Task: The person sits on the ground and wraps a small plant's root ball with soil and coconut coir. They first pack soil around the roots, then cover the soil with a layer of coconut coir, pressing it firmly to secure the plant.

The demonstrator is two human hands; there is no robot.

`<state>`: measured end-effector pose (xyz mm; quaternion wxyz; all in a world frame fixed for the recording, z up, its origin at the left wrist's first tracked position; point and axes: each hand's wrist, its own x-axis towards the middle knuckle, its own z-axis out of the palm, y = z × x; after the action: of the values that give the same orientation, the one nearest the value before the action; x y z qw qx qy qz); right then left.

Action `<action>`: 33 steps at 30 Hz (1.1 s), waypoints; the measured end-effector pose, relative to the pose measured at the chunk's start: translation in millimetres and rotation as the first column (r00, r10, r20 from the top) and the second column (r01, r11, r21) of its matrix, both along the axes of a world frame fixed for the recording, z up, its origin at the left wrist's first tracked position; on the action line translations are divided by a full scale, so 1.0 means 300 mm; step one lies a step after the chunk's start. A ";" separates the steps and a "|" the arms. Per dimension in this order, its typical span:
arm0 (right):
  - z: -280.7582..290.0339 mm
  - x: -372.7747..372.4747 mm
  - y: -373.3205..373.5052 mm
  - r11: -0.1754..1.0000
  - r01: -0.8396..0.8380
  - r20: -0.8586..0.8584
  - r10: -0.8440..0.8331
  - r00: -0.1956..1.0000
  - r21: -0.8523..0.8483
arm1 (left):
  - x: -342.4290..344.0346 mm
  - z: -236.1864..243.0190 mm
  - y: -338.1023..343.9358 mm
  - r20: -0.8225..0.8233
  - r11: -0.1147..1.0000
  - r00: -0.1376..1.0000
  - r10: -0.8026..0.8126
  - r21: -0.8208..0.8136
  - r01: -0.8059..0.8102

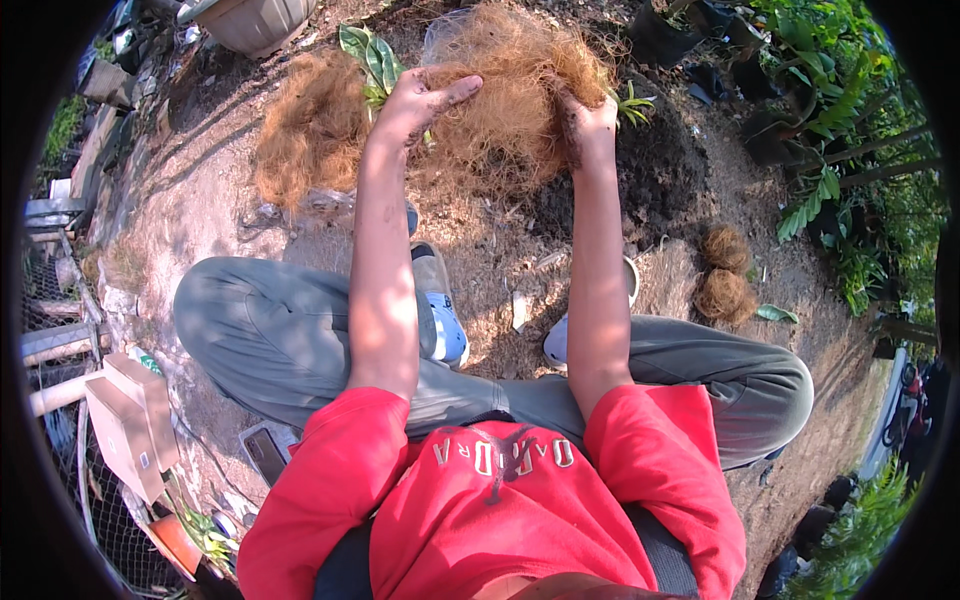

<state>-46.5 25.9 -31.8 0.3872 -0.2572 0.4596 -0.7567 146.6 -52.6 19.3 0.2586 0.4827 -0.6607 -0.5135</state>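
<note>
A loose, tangled mass of brown coconut fibre (500,110) is stretched between my two hands at the far middle, above the ground. My left hand (418,105) grips its left edge, with the thumb lying across the strands and the fingers partly hidden. On the other side my right hand (588,125), smeared with dark soil, grips the right edge, its fingers mostly sunk in the fibre. A second heap of coconut fibre (312,125) lies on the ground to the left. Two round balls of fibre, a nearer one (725,296) and a farther one (727,248), sit at the right.
Dark loose soil (665,165) lies right of my right hand. Broad green leaves (370,58) rise behind my left hand. A large pot (255,22) stands far left; black plant pots (665,35) line the far right. Cardboard boxes (120,440) and a phone (264,455) are near left.
</note>
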 end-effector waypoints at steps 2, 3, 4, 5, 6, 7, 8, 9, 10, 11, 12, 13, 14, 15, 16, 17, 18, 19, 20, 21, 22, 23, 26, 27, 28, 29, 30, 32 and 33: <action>-0.015 0.002 -0.001 0.998 0.056 -0.007 -0.056 0.998 -0.005 | 0.000 -0.013 -0.002 -0.002 1.000 1.000 0.011 -0.024 -0.011; -0.022 -0.001 -0.007 0.995 0.092 -0.007 -0.092 0.996 0.031 | -0.003 -0.012 -0.002 -0.011 0.999 1.000 0.006 -0.035 -0.006; -0.029 -0.005 -0.012 0.990 0.127 -0.009 -0.127 0.992 0.066 | -0.006 -0.012 -0.003 -0.020 0.999 1.000 -0.001 -0.045 0.000; -0.037 -0.007 -0.016 0.991 0.137 0.017 -0.137 0.990 0.002 | -0.007 -0.015 -0.006 -0.025 0.999 1.000 -0.010 -0.032 0.010; -0.035 0.002 -0.022 0.987 0.146 0.044 -0.143 0.989 -0.062 | -0.003 -0.017 -0.013 -0.030 1.000 0.999 -0.018 -0.019 0.017; -0.033 0.008 -0.025 0.980 0.155 0.072 -0.147 0.987 -0.126 | -0.002 -0.019 -0.018 -0.035 1.000 0.999 -0.025 -0.006 0.025; -0.029 0.011 -0.027 0.978 0.181 0.072 -0.175 0.982 -0.101 | -0.005 -0.028 -0.023 -0.025 1.000 0.999 0.020 0.000 -0.020; -0.023 0.014 -0.026 0.975 0.208 0.072 -0.203 0.977 -0.076 | -0.009 -0.043 -0.024 -0.014 0.998 0.998 0.064 0.007 -0.064; -0.016 0.017 -0.025 0.971 0.234 0.072 -0.230 0.970 -0.050 | -0.012 -0.054 -0.026 -0.003 0.994 0.994 0.108 0.013 -0.108; -0.009 0.020 -0.023 0.967 0.249 0.067 -0.245 0.967 -0.055 | -0.014 -0.062 -0.031 -0.004 0.994 0.994 0.110 0.020 -0.110; -0.005 0.020 -0.020 0.962 0.265 0.062 -0.261 0.963 -0.061 | -0.018 -0.065 -0.033 -0.004 0.994 0.994 0.110 0.026 -0.110; -0.003 0.021 -0.018 0.958 0.280 0.057 -0.277 0.959 -0.067 | -0.020 -0.068 -0.035 -0.005 0.993 0.994 0.110 0.033 -0.110; -0.003 0.023 -0.019 0.954 0.291 0.065 -0.287 0.956 -0.075 | -0.022 -0.073 -0.040 -0.016 0.995 0.995 0.096 0.032 -0.095; -0.009 0.020 -0.021 0.949 0.303 0.072 -0.297 0.952 -0.083 | -0.026 -0.077 -0.043 -0.027 0.996 0.996 0.081 0.032 -0.080; -0.015 0.018 -0.024 0.945 0.314 0.080 -0.308 0.948 -0.092 | -0.028 -0.080 -0.044 -0.039 0.997 0.997 0.065 0.031 -0.064; -0.021 0.015 -0.027 0.935 0.339 0.065 -0.334 0.940 -0.106 | -0.032 -0.085 -0.041 -0.034 0.994 0.994 0.106 0.042 -0.104; -0.030 0.011 -0.031 0.924 0.363 0.051 -0.359 0.932 -0.121 | -0.039 -0.080 -0.032 -0.027 0.988 0.989 0.146 0.052 -0.145; -0.039 0.008 -0.033 0.912 0.386 0.037 -0.385 0.922 -0.136 | -0.046 -0.076 -0.022 -0.020 0.981 0.982 0.186 0.062 -0.185; -0.049 0.007 -0.034 0.903 0.396 0.044 -0.394 0.918 -0.169 | -0.054 -0.069 -0.014 -0.039 0.983 0.983 0.180 0.037 -0.178; -0.051 0.012 -0.034 0.892 0.404 0.052 -0.402 0.914 -0.203 | -0.060 -0.060 -0.006 -0.057 0.985 0.983 0.174 0.011 -0.174; -0.052 0.016 -0.035 0.880 0.412 0.060 -0.410 0.910 -0.236 | -0.063 -0.055 -0.002 -0.075 0.985 0.983 0.168 -0.016 -0.169; -0.054 0.019 -0.033 0.878 0.426 0.003 -0.436 0.900 -0.215 | -0.058 -0.092 -0.029 -0.111 0.990 0.984 0.140 0.011 -0.140; -0.050 0.037 -0.027 0.879 0.439 -0.041 -0.453 0.890 -0.185 | -0.049 -0.183 -0.085 -0.194 0.995 0.976 0.103 0.018 -0.101; -0.051 0.036 -0.029 0.884 0.425 0.029 -0.428 0.903 -0.195 | -0.063 -0.158 -0.051 -0.206 0.993 0.972 0.112 -0.024 -0.119; -0.052 0.034 -0.029 0.887 0.412 0.098 -0.400 0.911 -0.207 | -0.074 -0.142 -0.033 -0.218 0.988 0.968 0.120 -0.067 -0.137; -0.049 0.025 -0.030 0.913 0.387 0.119 -0.373 0.920 -0.132 | -0.073 -0.158 -0.041 -0.156 0.990 0.978 0.137 -0.022 -0.142; -0.039 0.017 -0.031 0.934 0.353 0.144 -0.343 0.928 -0.058 | -0.061 -0.159 -0.044 -0.092 0.988 0.984 0.155 0.021 -0.154; -0.022 0.002 -0.020 0.963 0.270 0.222 -0.258 0.940 -0.025 | -0.031 -0.158 -0.055 -0.330 0.983 0.943 0.047 0.181 0.014; -0.016 -0.006 -0.003 0.972 0.224 0.271 -0.198 0.942 -0.068 | -0.008 -0.158 -0.058 -0.612 0.946 0.790 -0.032 0.236 0.221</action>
<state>-48.4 25.0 -36.5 0.3481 -0.1227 0.3917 -0.8428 144.3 -70.1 -28.0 0.3438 0.2822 -0.4916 -0.7487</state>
